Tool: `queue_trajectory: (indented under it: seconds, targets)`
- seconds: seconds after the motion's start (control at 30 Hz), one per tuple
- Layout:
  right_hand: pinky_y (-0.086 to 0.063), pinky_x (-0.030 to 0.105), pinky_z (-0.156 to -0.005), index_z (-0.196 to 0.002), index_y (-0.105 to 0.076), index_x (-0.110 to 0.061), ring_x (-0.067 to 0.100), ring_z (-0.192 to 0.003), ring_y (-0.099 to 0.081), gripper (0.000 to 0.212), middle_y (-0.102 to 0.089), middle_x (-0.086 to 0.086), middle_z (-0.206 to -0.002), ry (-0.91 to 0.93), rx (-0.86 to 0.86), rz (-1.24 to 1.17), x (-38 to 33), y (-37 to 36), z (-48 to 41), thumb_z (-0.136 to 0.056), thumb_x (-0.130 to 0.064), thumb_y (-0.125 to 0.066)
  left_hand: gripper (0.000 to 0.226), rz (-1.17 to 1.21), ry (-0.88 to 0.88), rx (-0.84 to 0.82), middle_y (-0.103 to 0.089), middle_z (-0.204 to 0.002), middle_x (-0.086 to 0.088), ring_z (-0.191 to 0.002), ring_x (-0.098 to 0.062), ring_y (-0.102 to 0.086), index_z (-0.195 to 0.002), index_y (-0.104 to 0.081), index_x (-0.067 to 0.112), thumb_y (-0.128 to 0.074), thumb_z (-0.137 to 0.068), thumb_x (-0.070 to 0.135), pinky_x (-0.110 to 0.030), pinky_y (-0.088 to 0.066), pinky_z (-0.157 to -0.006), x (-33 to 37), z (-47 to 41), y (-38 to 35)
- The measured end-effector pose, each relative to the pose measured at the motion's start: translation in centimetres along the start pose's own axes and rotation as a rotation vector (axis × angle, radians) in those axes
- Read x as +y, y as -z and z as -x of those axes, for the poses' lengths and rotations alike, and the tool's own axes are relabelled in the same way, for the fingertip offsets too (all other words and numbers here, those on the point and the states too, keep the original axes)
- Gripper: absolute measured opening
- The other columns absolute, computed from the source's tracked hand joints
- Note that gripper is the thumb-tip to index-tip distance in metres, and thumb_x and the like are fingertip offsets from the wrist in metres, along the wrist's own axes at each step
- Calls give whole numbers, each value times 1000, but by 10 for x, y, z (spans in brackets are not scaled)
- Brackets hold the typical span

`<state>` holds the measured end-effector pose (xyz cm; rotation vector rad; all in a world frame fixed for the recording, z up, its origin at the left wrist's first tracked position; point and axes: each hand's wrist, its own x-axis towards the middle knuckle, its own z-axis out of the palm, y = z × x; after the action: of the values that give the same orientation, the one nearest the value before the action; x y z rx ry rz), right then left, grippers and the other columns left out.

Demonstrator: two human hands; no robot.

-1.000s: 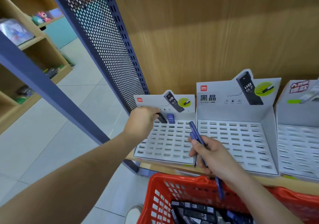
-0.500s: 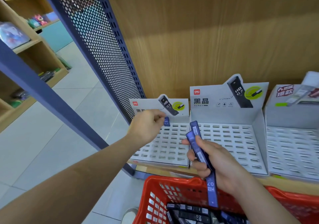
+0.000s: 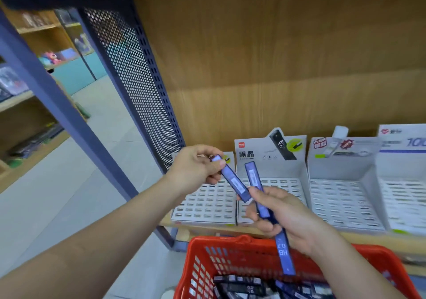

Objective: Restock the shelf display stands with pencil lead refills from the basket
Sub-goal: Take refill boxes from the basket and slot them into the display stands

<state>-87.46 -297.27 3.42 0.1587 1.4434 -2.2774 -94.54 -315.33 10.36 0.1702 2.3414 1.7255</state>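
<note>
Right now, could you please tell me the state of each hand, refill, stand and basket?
Lifted refill: tilted over the leftmost stand, pinched at its upper end.
Left hand: pinches it.
Right hand: grips more refills.
Leftmost stand: visible slots empty.
Second stand: visible slots empty.
Third stand: visible slots empty.
Basket: holds many refills.

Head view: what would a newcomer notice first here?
The two hands at centre: the left hand pinches a blue refill by its top end, and the right hand grips more refills. Behind them runs a row of grey slotted stands, the slots in view looking unfilled. Below, a red basket holds more cases.
</note>
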Motion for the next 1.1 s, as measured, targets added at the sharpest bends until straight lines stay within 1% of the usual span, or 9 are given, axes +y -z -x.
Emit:
queue_trajectory:
  seconds: [0.1, 0.2, 0.33, 0.43, 0.57, 0.73, 0.83, 0.97, 1.1]
  targets:
    - [-16, 16, -34, -86, -52, -5, 12, -38, -36, 26, -50, 9, -60, 36, 13, 13, -1, -8, 9, -82, -30, -60, 21, 46, 14, -44, -67, -67, -12, -55, -12, -63, -103, -69, 6, -68, -83, 2, -21, -55, -57, 9, 13, 13]
    - [-20, 14, -31, -83, -51, -7, 9, -38, -34, 22, -46, 6, -59, -15, -27, -194, -2, -14, 11, -85, -27, -58, 19, 73, 51, -126, -70, -74, -13, -60, -14, -66, -99, -70, 7, -66, -82, -1, -19, -55, -60, 16, 20, 25]
    - [-19, 13, -29, -81, -51, -10, 5, -35, -27, 20, -37, 0, -55, -85, -44, -318, -1, -18, 8, -95, -24, -47, 7, -194, -43, -79, -61, -66, -10, -58, -18, -47, -89, -74, 15, -70, -84, 14, -22, -40, -50, 18, 20, 31]
    - [-19, 15, -32, -97, -58, -5, 7, -37, -26, 30, -38, 1, -55, -52, 23, -201, 3, -16, 4, -102, -30, -43, 5, -308, -68, -40, -64, -73, -16, -59, -14, -52, -85, -75, 18, -71, -83, 19, -22, -44, -51, 17, 16, 32]
    - [-18, 17, -35, -112, -65, -5, 9, -39, -27, 43, -41, 1, -57, -48, 154, -137, 15, 1, -5, -102, -41, -43, 8, -417, -88, 23, -63, -59, -6, -51, -8, -59, -87, -72, 14, -65, -88, 10, -17, -48, -51, 11, 1, 25]
    - [-25, 18, -35, -114, -60, -12, 10, -40, -40, 28, -58, 4, -67, -2, 478, 146, 39, 52, -16, -106, -29, -38, 18, -619, -175, 60, -70, -73, -3, -66, -12, -68, -98, -72, 16, -59, -91, 6, -35, -59, -71, -11, -31, -2]
    - [-41, 19, -46, -111, -61, -5, 10, -43, -51, 29, -68, 5, -80, 62, 635, 310, 56, 80, -23, -106, -22, -37, 12, -822, -302, 83, -71, -79, 1, -76, -19, -66, -95, -73, 19, -64, -89, 14, -33, -52, -76, -25, -49, -28]
    - [-50, 38, -69, -106, -61, 4, 5, -41, -56, 29, -67, 8, -86, 108, 663, 385, 66, 97, -35, -105, -11, -36, 16, -1056, -441, 44, -67, -86, 2, -86, -22, -59, -92, -70, 18, -55, -91, 14, -33, -32, -80, -49, -76, -50]
    - [-46, 19, -53, -114, -59, -2, 4, -43, -58, 27, -68, 3, -87, 109, 655, 382, 66, 101, -46, -105, -9, -35, 17, -1108, -436, -10, -65, -92, -8, -89, -27, -57, -90, -69, 11, -52, -91, 11, -38, -42, -77, -66, -96, -56]
